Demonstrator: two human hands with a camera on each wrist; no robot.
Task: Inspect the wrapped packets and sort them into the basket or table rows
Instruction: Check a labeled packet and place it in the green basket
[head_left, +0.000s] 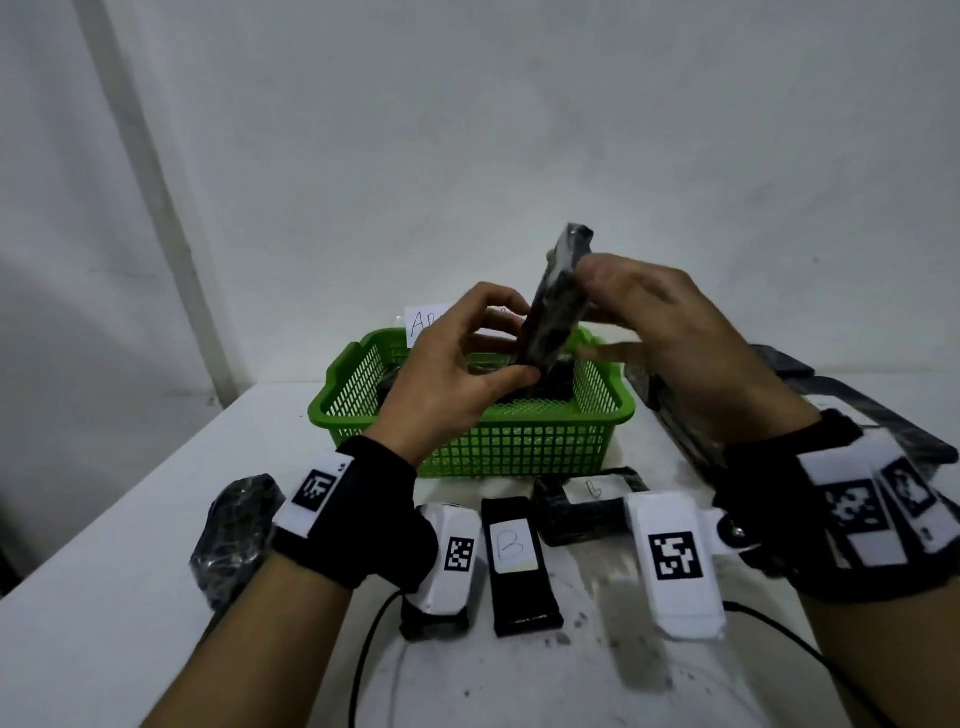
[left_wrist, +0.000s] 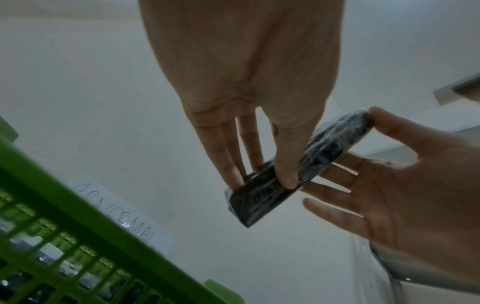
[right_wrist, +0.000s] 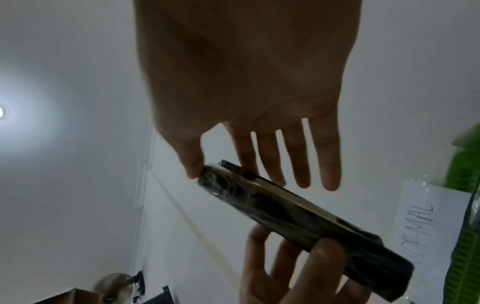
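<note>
A dark, plastic-wrapped packet (head_left: 558, 296) stands tilted on end above the green basket (head_left: 519, 441). My left hand (head_left: 511, 345) pinches its lower end between thumb and fingers. My right hand (head_left: 597, 312) holds the upper part, thumb on the top edge and straight fingers behind. In the left wrist view my left hand (left_wrist: 262, 176) grips the packet (left_wrist: 262, 197), with the right hand (left_wrist: 389, 185) on the far end. From the right wrist my right hand (right_wrist: 233, 174) shows pinching the packet (right_wrist: 285, 216), and the left hand (right_wrist: 298, 273) holds it below.
A paper label (head_left: 426, 322) leans behind the basket, which holds dark packets (head_left: 550, 387). In front lie a packet marked B (head_left: 519, 561), another labelled packet (head_left: 582, 512) and a crumpled one (head_left: 234, 530). More dark packets (head_left: 857, 415) are piled at the right.
</note>
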